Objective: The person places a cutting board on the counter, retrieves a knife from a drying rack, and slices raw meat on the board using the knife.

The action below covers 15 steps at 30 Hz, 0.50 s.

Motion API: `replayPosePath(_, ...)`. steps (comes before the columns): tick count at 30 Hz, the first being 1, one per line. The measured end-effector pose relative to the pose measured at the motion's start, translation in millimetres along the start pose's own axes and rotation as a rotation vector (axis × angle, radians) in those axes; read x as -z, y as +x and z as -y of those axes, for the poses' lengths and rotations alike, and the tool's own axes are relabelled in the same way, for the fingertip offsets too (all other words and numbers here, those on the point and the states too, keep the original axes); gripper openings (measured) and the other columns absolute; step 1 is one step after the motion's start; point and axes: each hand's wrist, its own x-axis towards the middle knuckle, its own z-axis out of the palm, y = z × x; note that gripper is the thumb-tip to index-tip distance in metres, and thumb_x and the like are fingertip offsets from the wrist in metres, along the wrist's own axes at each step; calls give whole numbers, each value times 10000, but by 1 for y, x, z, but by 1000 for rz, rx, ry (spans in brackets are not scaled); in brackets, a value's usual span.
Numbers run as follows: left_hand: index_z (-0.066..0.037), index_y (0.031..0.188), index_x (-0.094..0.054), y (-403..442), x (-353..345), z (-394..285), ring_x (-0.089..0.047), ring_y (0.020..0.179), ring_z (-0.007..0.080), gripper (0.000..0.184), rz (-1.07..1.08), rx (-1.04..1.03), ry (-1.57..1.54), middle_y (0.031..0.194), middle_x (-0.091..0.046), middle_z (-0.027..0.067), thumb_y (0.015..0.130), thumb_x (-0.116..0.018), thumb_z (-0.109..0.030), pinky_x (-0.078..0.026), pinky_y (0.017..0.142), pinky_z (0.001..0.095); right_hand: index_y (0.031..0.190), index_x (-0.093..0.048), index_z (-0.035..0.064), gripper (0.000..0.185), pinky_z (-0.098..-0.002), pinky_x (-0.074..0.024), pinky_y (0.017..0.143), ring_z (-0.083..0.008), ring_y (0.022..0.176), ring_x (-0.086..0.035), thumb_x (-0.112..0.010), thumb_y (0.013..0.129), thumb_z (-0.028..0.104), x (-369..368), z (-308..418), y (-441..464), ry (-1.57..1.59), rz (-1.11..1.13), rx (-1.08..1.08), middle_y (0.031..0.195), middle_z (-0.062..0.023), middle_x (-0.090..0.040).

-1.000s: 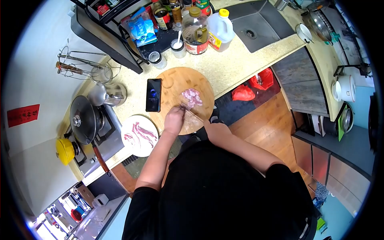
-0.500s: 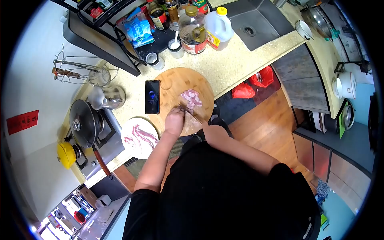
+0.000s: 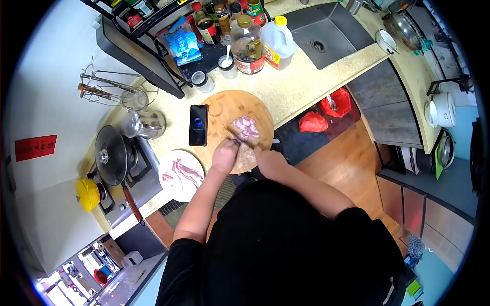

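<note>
One red paper strip (image 3: 35,147) w/ dark characters is seen stuck to the white wall; text blurred, can't be read. White print is carried by a blue plastic packet (image 3: 182,47), also illegible. A red-and-white label is worn low by a big clear gold-lidded jar (image 3: 248,48); a yellow-and-red one by a translucent yellow-capped plastic jug (image 3: 278,45). Brands can't be made out on either. A blue glow is shown on the dark screen of a black rectangular phone (image 3: 198,126), set at the edge of a round light-brown wooden board (image 3: 217,104), grain & darker marks visible.

On the board, pale-pink chopped raw meat (image 3: 245,126) is heaped just beyond the hands. A broad, flat-bladed metal knife (image 3: 247,157) is gripped in the right hand (image 3: 271,164), handle hidden by fist. Left hand (image 3: 224,157) is placed on the board, fingers curled by the blade; whether anything's pinned under them can't be told. Nearby, long pink-and-white raw meat strips (image 3: 186,174) are laid on a round, smooth white plate (image 3: 178,195), on the speckled pale-yellow worktop (image 3: 316,81).
</note>
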Motion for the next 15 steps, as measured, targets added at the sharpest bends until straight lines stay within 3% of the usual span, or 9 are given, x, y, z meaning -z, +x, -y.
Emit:
replayPosePath(3,-33,919,-725,-1,11,-8,-687,876,320,83,-223,-170,-27,969,-702,128,851,-678,-46,-584,807,397,1101,-518,-18,210,-523,-575,704,-419,788,-727,-466,951,121,3,-22,13,37,-93,-1,829,-239,-717)
replayPosePath(4,-46,1012,-702,-3,14,-11,-681,886,342,151,-232,-150,-10,1058,-665,131,864,-701,-77,-587,796,412,1098,-515,-18,210,-523,-573,701,-421,787,-725,-467,950,121,4,-27,13,32,-102,12,826,-239,-715)
replayPosePath(7,-68,1111,-646,-7,30,-20,-668,945,346,265,-123,143,-97,1104,-625,144,864,-723,-127,-571,811,420,1074,-509,-12,187,-527,-563,678,-421,773,-718,-467,950,121,10,-19,5,45,-129,23,815,-241,-707)
replayPosePath(8,-63,1152,-600,-9,25,-11,-659,921,372,396,-161,162,-97,1121,-602,155,815,-787,-155,-564,790,429,1066,-508,-8,177,-527,-561,669,-420,763,-717,-468,950,120,12,-13,2,50,-135,15,808,-240,-705)
replayPosePath(12,-27,1109,-599,-11,36,-9,-644,864,397,421,-313,295,-194,1087,-621,172,793,-827,-184,-547,783,446,1052,-509,-2,158,-526,-553,622,-415,710,-711,-469,947,109,12,2,-6,66,-194,77,757,-226,-695)
replayPosePath(15,-15,1031,-637,-18,28,-9,-649,871,384,341,-213,310,-187,974,-653,173,805,-820,-193,-547,783,443,1057,-516,-5,163,-522,-552,592,-403,673,-708,-474,944,105,5,3,-6,17,-129,102,715,-210,-684)
